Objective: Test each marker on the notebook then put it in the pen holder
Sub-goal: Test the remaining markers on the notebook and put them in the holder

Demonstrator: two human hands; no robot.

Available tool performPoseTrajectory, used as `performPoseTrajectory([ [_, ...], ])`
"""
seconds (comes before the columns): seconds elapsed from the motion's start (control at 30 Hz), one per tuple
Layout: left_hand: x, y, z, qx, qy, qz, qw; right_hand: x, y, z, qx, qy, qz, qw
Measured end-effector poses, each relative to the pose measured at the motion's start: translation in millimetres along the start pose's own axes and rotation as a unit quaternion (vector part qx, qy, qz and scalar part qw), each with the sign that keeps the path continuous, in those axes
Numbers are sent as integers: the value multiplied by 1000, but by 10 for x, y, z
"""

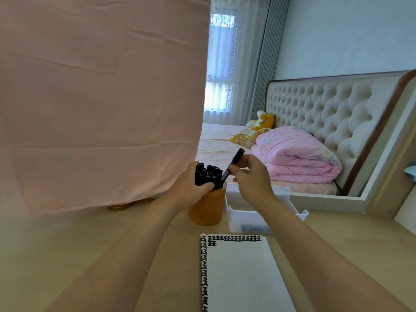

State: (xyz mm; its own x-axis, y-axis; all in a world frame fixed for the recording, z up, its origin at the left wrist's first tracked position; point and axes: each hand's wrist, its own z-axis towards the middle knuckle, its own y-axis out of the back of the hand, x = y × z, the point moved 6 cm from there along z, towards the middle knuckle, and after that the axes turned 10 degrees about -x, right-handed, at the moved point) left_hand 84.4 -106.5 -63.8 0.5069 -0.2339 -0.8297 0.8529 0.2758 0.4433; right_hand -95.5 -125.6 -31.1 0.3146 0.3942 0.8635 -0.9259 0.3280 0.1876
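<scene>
A pink cloth (96, 97) fills the upper left of the frame, and a bed with a tufted headboard (326, 109) and a folded pink quilt (297, 156) takes the upper right. The pale wooden table (67, 244) spans the bottom. On it, at lower centre, lies the open notebook (243, 278), with black marks along its top and left edges. Just above it sits a white tray (247, 218), and touching the tray's left side stands the orange pen holder (208, 209). The left hand (186, 188) curls its fingers round the bundle of black markers (208, 175) standing in the holder. The right hand (252, 179) pinches one black marker (234, 162) between thumb and fingertips, tilted, with its lower end against the bundle.
</scene>
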Motion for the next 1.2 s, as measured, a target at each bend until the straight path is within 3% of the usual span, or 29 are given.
performPoseTrajectory([
  [0.17,15,14,72,-32,-6,-47,998,-51,-145,43,72,21,-75,994],
  [0.3,-18,-7,106,-24,-13,-70,997,-26,-233,33,126,99,-142,977],
  [0.43,-55,-14,164,-29,-36,-41,998,33,-178,69,101,149,-156,971],
  [0.7,-177,-124,238,6,-88,63,994,55,-55,204,93,96,-105,985],
  [0.87,-192,-55,247,-29,-117,31,992,52,-126,166,110,89,-103,984],
  [1.07,-134,-4,260,-48,-94,-35,994,9,-190,132,144,117,-118,976],
  [1.2,33,-21,295,33,-13,-24,999,-108,-236,51,155,121,-152,969],
])
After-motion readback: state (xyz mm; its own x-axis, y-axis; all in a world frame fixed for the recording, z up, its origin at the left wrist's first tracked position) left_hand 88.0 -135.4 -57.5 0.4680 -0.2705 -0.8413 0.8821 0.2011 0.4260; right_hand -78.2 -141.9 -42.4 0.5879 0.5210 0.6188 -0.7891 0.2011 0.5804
